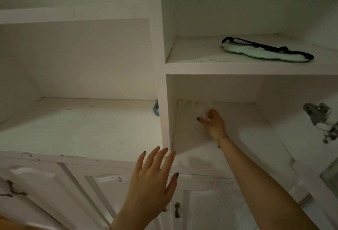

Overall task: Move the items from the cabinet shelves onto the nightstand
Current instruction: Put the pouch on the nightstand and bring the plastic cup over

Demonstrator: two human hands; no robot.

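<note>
My right hand reaches deep into the lower right cabinet shelf and is closed around a small clear, glass-like object near the back wall. My left hand hovers in front of the cabinet's lower edge, fingers spread, holding nothing. On the upper right shelf lies a pale green sleep mask with a black strap. A light blue curved item peeks out at the right end of the wide left shelf, mostly hidden by the divider.
A vertical white divider separates the left shelf from the right compartments. Closed cabinet doors with metal handles sit below. A metal door hinge sticks out at the right. The light is dim.
</note>
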